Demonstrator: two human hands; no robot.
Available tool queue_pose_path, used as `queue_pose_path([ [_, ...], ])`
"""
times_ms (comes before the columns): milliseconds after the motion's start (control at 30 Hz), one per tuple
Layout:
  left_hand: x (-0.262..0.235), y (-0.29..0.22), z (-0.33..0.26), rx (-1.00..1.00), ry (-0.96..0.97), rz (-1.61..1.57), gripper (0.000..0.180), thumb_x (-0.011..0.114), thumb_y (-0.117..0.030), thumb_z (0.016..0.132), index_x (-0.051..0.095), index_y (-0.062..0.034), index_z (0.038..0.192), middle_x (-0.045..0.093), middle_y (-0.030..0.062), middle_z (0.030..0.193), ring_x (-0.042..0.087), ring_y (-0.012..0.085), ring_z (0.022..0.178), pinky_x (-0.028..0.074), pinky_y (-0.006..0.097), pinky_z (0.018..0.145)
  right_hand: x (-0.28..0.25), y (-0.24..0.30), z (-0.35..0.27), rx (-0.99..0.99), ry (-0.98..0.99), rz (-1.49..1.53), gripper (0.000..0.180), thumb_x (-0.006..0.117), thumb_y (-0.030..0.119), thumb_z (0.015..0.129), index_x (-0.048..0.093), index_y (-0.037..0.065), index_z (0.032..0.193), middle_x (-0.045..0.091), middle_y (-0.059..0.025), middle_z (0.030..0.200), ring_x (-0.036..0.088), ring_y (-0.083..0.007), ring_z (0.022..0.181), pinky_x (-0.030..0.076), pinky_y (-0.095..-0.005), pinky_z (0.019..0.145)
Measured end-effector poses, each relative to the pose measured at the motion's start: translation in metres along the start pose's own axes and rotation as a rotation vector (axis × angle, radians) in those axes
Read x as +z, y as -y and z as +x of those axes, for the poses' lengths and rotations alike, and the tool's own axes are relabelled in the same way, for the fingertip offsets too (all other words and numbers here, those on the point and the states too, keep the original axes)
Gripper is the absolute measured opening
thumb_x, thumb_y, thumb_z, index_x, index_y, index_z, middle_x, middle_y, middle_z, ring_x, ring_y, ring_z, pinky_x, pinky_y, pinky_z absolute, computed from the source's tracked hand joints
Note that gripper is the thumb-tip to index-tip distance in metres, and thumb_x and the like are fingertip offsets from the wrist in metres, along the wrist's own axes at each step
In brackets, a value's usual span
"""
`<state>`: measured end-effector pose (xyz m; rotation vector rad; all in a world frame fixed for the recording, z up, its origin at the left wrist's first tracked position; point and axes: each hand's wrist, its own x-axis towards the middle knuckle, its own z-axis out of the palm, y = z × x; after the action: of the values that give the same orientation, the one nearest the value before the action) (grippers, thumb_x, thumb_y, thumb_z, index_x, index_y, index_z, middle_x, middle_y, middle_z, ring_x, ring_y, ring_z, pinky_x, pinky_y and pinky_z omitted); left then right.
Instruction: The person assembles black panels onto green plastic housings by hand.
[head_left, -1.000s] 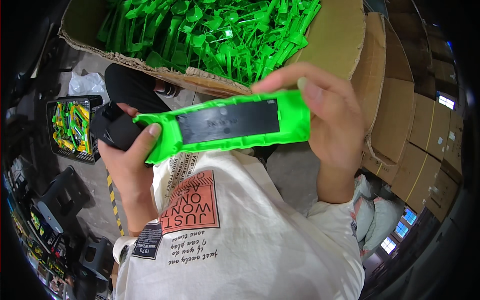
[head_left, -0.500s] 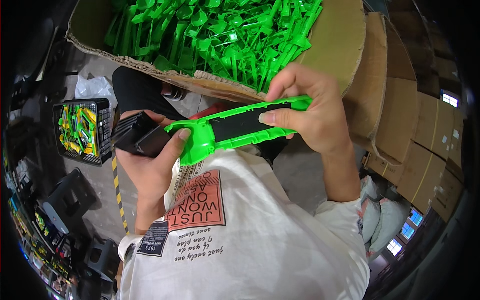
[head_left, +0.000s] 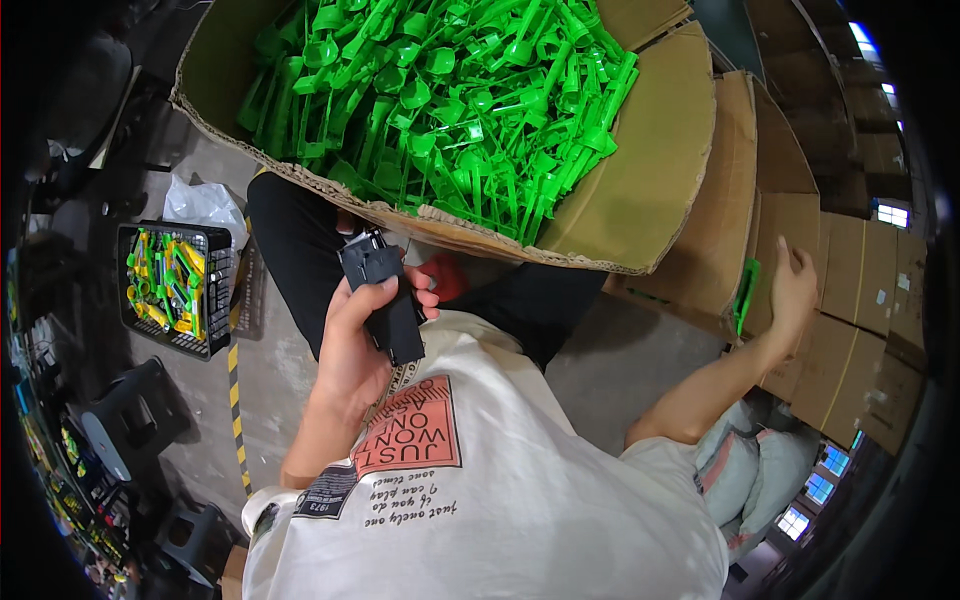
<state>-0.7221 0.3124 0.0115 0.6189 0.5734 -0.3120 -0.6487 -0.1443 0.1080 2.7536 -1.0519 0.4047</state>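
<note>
My left hand (head_left: 355, 340) is closed around a stack of black flat plastic pieces (head_left: 385, 295), held in front of my chest. My right hand (head_left: 790, 290) is stretched far out to the right with a green plastic part (head_left: 745, 292) at its fingers, beside a stack of cardboard boxes (head_left: 850, 300). Whether the fingers still grip the part is hard to tell. A large open cardboard box (head_left: 640, 160) in front of me is full of bright green plastic parts (head_left: 440, 100).
A black crate (head_left: 215, 290) with green and yellow parts stands on the floor at the left, next to a white plastic bag (head_left: 200, 200). Black stools (head_left: 130, 420) stand at lower left. A yellow and black floor stripe (head_left: 237, 400) runs along the concrete.
Both hands held the green part with a black insert in front of me. Now my right hand has swung away to the right with the green part; my left hand keeps the black pieces.
</note>
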Motion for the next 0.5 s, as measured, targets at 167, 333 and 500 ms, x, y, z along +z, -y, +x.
queue_pose_path([
  [167, -0.006, -0.001, -0.001, -0.007, 0.083, 0.031, 0.039, 0.057, 0.001, 0.079, 0.046, 0.0010, 0.117, 0.060, 0.0152, 0.095, 0.064, 0.0252, 0.083, 0.056, 0.037, 0.078, 0.001, 0.126, -0.011, -0.405, 0.138, 0.497, 0.044, 0.062, 0.038, 0.085, 0.062, 0.006, 0.115, 0.068, -0.0160, 0.101, 0.066, -0.0278, 0.092, 0.049, -0.0346, 0.081],
  [333, -0.004, -0.002, -0.013, 0.044, -0.020, 0.140, 0.045, 0.064, 0.007, 0.077, 0.044, 0.0005, 0.116, 0.062, 0.0201, 0.099, 0.066, 0.0307, 0.089, 0.058, 0.042, 0.077, 0.076, 0.270, -0.054, -1.154, 0.638, 0.184, 0.031, 0.062, 0.025, 0.083, 0.062, 0.010, 0.111, 0.067, -0.0118, 0.100, 0.064, -0.0295, 0.092, 0.050, -0.0428, 0.080],
  [500, -0.004, 0.003, -0.020, 0.127, -0.041, 0.141, 0.037, 0.066, 0.006, 0.075, 0.051, 0.0012, 0.108, 0.064, 0.0177, 0.094, 0.066, 0.0288, 0.086, 0.058, 0.037, 0.072, 0.194, 0.295, -0.113, -1.652, 0.769, -0.380, 0.034, 0.062, 0.011, 0.073, 0.062, 0.009, 0.107, 0.066, -0.0159, 0.099, 0.064, -0.0339, 0.094, 0.053, -0.0429, 0.076],
])
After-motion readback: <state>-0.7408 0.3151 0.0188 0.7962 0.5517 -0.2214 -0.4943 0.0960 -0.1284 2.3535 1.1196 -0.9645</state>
